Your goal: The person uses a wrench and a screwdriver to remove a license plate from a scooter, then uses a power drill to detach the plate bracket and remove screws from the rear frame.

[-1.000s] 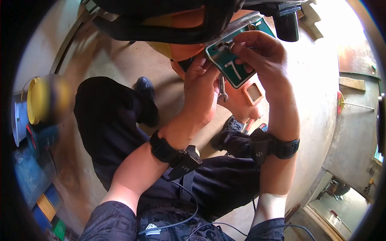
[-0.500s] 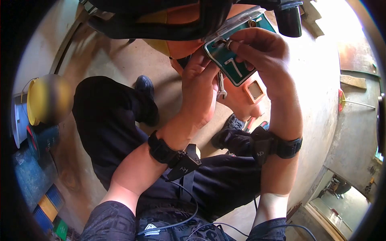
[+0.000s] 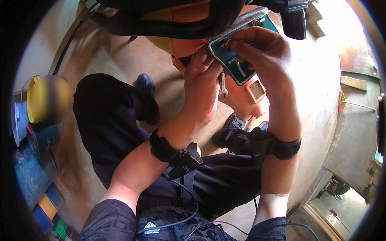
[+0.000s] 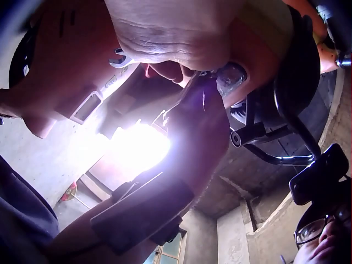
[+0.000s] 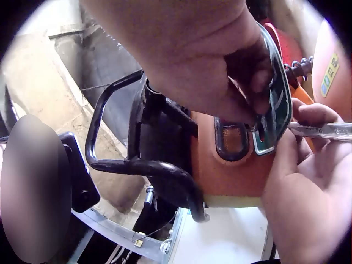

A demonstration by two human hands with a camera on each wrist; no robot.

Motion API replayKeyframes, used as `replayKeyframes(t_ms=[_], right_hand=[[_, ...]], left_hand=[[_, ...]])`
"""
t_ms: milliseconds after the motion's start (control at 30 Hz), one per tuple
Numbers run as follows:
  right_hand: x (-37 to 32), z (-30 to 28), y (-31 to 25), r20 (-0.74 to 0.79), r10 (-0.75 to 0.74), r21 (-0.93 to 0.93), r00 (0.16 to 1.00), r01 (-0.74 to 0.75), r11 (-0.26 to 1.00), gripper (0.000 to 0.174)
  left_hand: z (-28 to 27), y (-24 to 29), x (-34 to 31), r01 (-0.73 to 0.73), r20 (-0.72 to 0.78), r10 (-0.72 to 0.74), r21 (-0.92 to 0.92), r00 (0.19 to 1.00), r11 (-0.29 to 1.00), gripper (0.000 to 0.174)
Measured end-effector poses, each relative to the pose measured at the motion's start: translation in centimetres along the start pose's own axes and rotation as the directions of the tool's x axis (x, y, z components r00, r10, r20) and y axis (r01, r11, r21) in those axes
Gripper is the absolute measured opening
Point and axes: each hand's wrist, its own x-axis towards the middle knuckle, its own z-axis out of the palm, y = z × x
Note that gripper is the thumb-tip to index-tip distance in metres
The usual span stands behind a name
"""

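Observation:
A green licence plate (image 3: pixel 234 66) with a white 7 hangs tilted at the rear of an orange motorbike. At a slot near its upper left, my right hand (image 3: pixel 267 52) pinches a small metal bolt (image 3: pixel 226 43) between thumb and forefinger. My left hand (image 3: pixel 201 94) is at the plate's left edge, holding an open-end wrench (image 3: pixel 223 88) whose jaw points down. In the right wrist view the wrench (image 5: pixel 324 130) runs across the left hand (image 5: pixel 308 190), just behind the plate (image 5: pixel 280 113). The left fingertips are partly hidden by the plate.
Over the hands extends the motorbike's black rear rack (image 3: pixel 161 30); its orange tail (image 5: pixel 225 181) carries a lamp (image 5: pixel 232 140). An orange reflector (image 3: pixel 255 91) sits below the plate. Tools (image 3: pixel 250 123) lie by the right shoe. A yellow container (image 3: pixel 36 100) stands at far left.
The plate and both hands shift only slightly in the head view. The right finger and thumb stay at the bolt; the left hand keeps hold of the wrench.

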Motion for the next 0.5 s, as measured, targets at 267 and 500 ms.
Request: replayKeyframes(t_ms=[267,500], right_hand=[[0.1,0.6,0.1,-0.055,-0.076,-0.178,0.996,0.065,0.982,0.021],[-0.6,1.3,-0.5,-0.077,-0.129,-0.201,0.989,0.112,0.973,0.016]], left_hand=[[0.1,0.0,-0.1,-0.014,-0.009,0.014,0.021,1.0,1.0,0.035],[0.1,0.0,-0.2,-0.01,-0.017,0.011,0.034,1.0,0.999,0.034]])
